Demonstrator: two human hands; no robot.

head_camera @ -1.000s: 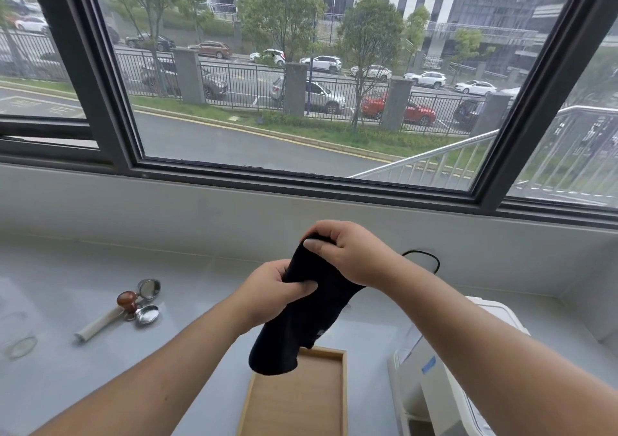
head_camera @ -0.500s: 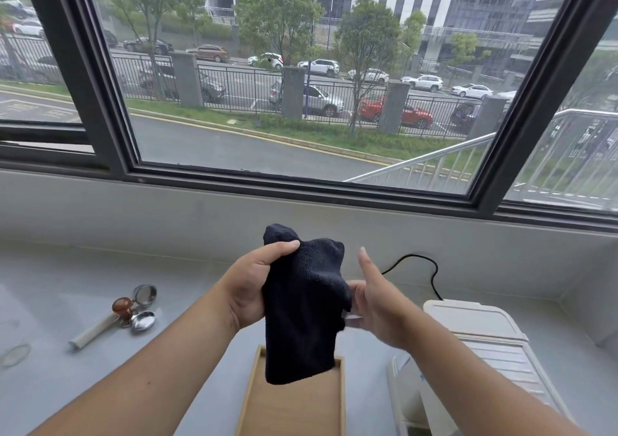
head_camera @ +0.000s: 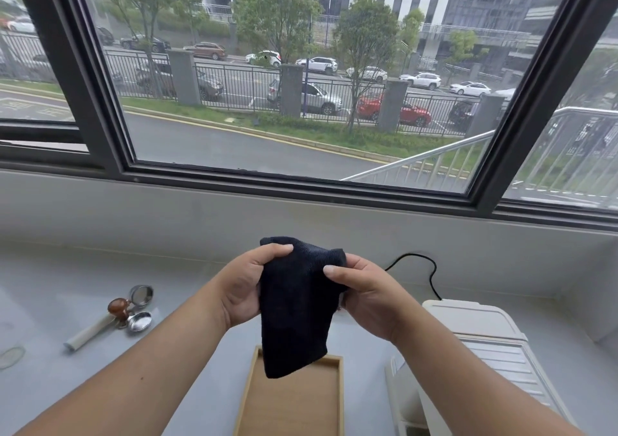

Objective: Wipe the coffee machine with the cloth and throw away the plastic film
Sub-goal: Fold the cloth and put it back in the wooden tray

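A dark cloth (head_camera: pixel 296 305) hangs in the air between both hands, folded and drooping above a wooden tray. My left hand (head_camera: pixel 244 285) pinches its upper left edge and my right hand (head_camera: pixel 364 298) grips its right edge. The white coffee machine (head_camera: pixel 481 342) stands at the lower right, partly hidden behind my right forearm. I see no plastic film clearly.
A wooden tray (head_camera: pixel 339 399) lies on the pale counter (head_camera: pixel 67 278) below the cloth. A portafilter with metal baskets (head_camera: pixel 117 315) rests at the left. A black cable (head_camera: pixel 424 268) runs behind the machine. A big window rises beyond the ledge.
My right hand let go of the cloth's top, opened beside it, and has now closed on its right edge. The cloth has been refolded and held flatter between both hands.
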